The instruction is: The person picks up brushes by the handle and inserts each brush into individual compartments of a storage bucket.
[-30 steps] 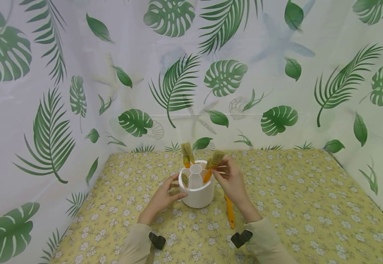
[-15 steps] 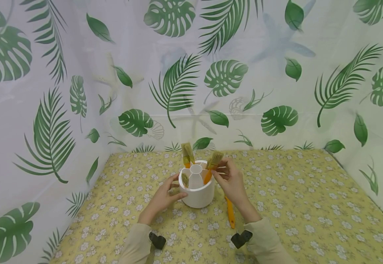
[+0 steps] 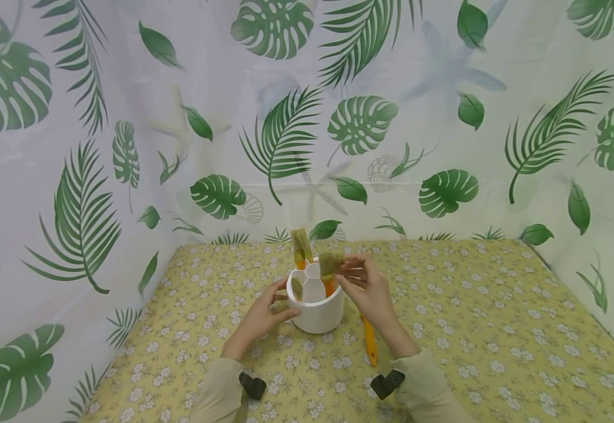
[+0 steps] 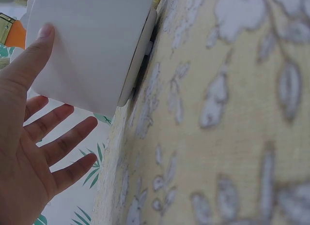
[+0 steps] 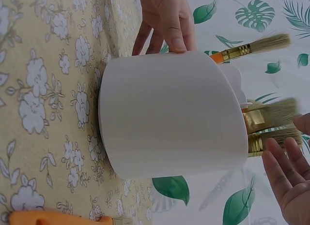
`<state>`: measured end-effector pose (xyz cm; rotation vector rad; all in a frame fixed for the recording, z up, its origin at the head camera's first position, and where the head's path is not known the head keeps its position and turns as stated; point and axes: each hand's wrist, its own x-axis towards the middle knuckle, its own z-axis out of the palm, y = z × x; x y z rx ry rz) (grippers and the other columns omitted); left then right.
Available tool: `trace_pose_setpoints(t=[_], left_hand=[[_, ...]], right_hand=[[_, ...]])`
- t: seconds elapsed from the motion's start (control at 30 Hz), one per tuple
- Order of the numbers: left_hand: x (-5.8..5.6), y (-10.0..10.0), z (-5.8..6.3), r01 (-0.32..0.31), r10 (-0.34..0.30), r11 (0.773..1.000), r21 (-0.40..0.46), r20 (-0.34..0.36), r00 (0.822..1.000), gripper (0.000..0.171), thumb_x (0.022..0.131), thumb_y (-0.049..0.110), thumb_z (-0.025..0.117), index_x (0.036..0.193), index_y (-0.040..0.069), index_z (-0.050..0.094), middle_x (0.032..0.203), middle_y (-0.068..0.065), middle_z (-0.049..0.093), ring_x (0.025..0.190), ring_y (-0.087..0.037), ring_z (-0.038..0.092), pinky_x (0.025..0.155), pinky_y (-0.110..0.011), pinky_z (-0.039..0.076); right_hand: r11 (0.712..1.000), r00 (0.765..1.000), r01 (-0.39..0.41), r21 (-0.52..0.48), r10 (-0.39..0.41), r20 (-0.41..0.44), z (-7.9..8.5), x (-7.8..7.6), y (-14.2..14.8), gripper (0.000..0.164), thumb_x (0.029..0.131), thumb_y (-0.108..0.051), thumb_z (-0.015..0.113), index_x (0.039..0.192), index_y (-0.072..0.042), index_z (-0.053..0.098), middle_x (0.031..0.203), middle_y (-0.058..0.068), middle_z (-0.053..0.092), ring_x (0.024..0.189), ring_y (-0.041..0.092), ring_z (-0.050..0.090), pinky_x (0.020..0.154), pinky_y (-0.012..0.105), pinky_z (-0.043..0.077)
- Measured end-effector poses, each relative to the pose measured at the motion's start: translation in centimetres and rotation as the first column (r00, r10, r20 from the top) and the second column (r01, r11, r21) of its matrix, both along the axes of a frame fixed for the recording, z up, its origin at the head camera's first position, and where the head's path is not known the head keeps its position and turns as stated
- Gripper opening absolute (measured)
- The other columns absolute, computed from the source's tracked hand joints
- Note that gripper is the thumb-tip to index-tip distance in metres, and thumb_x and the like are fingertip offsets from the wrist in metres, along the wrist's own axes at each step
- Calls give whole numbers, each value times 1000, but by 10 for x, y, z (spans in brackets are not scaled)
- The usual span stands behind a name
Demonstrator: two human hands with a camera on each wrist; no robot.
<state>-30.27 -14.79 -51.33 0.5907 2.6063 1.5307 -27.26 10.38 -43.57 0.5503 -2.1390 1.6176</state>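
Observation:
A white round holder (image 3: 319,317) with divided compartments stands upright on the table, several paintbrushes in it. My left hand (image 3: 261,317) is at its left side, thumb resting on the outer wall; the left wrist view shows the other fingers spread and fairly straight. At the right rim my right hand (image 3: 370,288) has its fingertips at the bristles of a paintbrush (image 5: 271,113) with an orange handle, standing in a right compartment. A second brush (image 5: 256,143) is close beside it. Brushes (image 3: 301,247) also stand at the back, and a lower one (image 3: 297,288) at the left.
Another paintbrush with an orange handle (image 3: 368,343) lies on the table right of the holder, its far end partly hidden by my right hand. A flowered yellow cloth (image 3: 470,329) covers the table. Leaf-printed white sheets (image 3: 307,135) hang behind and at the sides.
The brush at my right hand has dropped lower and swung left, its bristles now beside the central ring. My right fingers have loosened from its handle. My left hand and the holder stay put.

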Motion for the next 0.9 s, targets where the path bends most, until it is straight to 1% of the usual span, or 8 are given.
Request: trace_pose_setpoints(t=[0.13,0.2,0.3,0.43,0.53,0.6,0.67,0.9], left_hand=[[0,-1,1,-8,8,1000,-14,-6,1000,80,77,47,70,144,39,26,142,1,39,122,-26,48,91,-45,49],[0,-1,1,-9,9,1000,-26,-13,1000,79,77,49,69,143,40,26,141,1,40,121,-26,48,91,-44,49],[-1,-2,2,-10,10,999,-34,-16,1000,78,77,49,68,143,41,26,140,2,41,121,-26,49,90,-45,50],[-2,-2,1,-12,12,1000,-22,-14,1000,76,80,42,69,144,36,28,140,0,42,121,-29,48,91,-49,48],[-2,-2,0,-10,10,1000,-12,-4,1000,76,82,35,69,145,30,28,141,-5,42,123,-33,46,92,-52,46],[-2,-2,-1,-9,9,1000,-6,-2,1000,75,83,33,69,146,27,28,141,-7,41,124,-36,44,93,-54,45],[-2,-1,-1,-13,13,1000,-8,-3,1000,75,82,34,70,145,28,29,140,-6,41,124,-35,45,93,-53,46],[-2,-2,-2,-27,26,999,-31,-9,1000,76,78,50,68,142,41,28,139,4,42,123,-25,47,92,-47,48]], right_hand=[[1000,1000,-9,1,9,-13,16,11,-1,37,84,0,65,117,5,49,104,25,59,97,39,61,82,42,54],[1000,1000,-8,5,8,-12,22,16,-2,37,84,2,65,117,7,48,104,26,58,98,41,61,82,43,54],[1000,1000,-3,3,3,6,26,19,-1,37,85,2,64,118,7,47,105,26,56,99,41,60,83,44,53],[1000,1000,2,-5,-2,8,25,19,0,37,85,3,64,118,8,48,105,26,57,99,40,60,83,44,53],[1000,1000,4,-7,-4,0,23,19,1,36,85,3,64,117,8,48,104,26,57,98,40,61,82,44,53],[1000,1000,3,-8,-3,-2,21,19,2,36,85,3,63,118,8,49,104,26,58,97,39,61,82,42,54],[1000,1000,4,-11,-4,-2,20,19,4,36,85,4,63,118,8,49,104,26,58,97,39,61,82,39,54],[999,999,36,-10,-36,-21,22,20,7,32,85,4,62,115,7,51,101,23,60,93,36,62,78,26,55]])
